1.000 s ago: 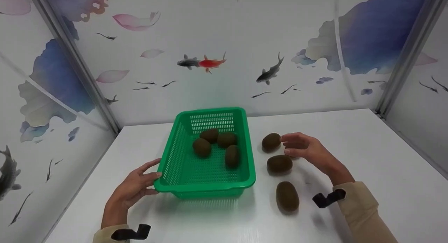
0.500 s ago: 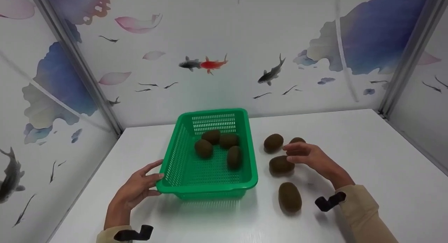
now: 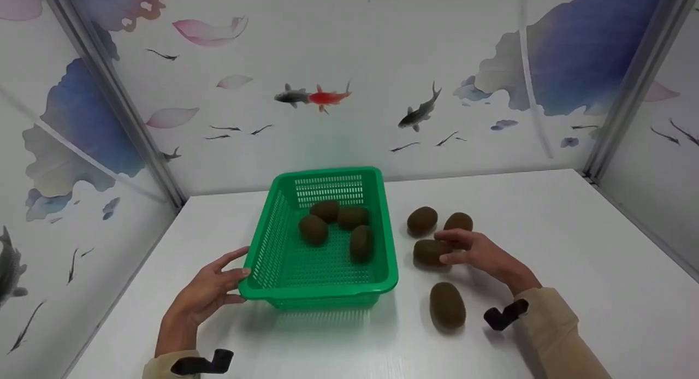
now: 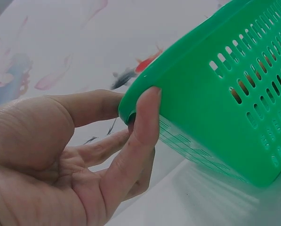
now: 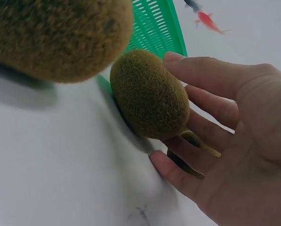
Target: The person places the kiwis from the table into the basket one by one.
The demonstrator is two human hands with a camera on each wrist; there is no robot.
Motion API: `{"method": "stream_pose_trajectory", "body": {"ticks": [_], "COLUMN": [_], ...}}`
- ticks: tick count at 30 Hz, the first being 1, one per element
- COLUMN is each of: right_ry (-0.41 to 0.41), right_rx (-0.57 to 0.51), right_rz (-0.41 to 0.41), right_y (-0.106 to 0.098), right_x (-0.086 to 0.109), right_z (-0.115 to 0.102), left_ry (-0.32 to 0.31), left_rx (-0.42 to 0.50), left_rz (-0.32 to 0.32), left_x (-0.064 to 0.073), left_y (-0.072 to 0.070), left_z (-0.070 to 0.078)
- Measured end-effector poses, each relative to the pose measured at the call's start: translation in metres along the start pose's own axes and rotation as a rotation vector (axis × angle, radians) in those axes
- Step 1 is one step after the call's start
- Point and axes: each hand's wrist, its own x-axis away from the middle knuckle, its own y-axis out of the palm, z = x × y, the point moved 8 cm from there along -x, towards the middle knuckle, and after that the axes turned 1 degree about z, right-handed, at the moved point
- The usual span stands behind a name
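Observation:
A green plastic basket (image 3: 319, 292) with slotted walls stands on the white table, several brown kiwis (image 3: 314, 230) lying inside. At its near left corner, my left hand (image 3: 210, 289) pinches the rim, with digits on either side of the lip in the left wrist view. Right of the basket, my right hand (image 3: 480, 256) holds a kiwi (image 3: 428, 253) that rests on the table. The right wrist view has the thumb against the upper side of this kiwi (image 5: 147, 94) and the fingers behind and under it. Part of it is hidden by the fingers in the head view.
Two loose kiwis, one left (image 3: 422, 220) and one right (image 3: 458, 221), lie just beyond the right hand. Another kiwi (image 3: 448, 306) lies nearer, right of the basket's front corner. Printed panels with fish wall in the table (image 3: 349, 346) at the back and sides.
My right hand has come from the far right kiwi toward the nearer middle one and taken hold of it, nudging it slightly left. The left hand stays on the basket rim.

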Motion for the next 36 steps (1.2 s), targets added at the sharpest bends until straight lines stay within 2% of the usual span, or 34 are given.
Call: {"method": "stream_pose_trajectory", "body": {"ticks": [13, 19, 23, 29, 36], "right_ry": [0.079, 0.08, 0.069, 0.054, 0.042], "right_rx": [0.062, 0.104, 0.135, 0.106, 0.035], "right_rz": [-0.019, -0.036, -0.019, 0.024, 0.057], "right_y": [0.0054, 0.0073, 0.006, 0.0043, 0.0], "right_x": [-0.002, -0.0018, -0.0026, -0.0048, -0.0024], "right_z": [0.0062, 0.0059, 0.0066, 0.0072, 0.0039], "left_ry": [0.001, 0.005, 0.007, -0.007, -0.009], "left_rx": [-0.008, -0.01, -0.016, -0.013, -0.003], "left_rz": [-0.002, 0.006, 0.01, 0.031, 0.027], "left_x": [0.0008, 0.0001, -0.0005, 0.0004, 0.0001], "left_y": [-0.0014, -0.0006, 0.0007, -0.0004, -0.0006], "left_z": [0.0002, 0.0011, 0.0012, -0.0001, 0.0]}}
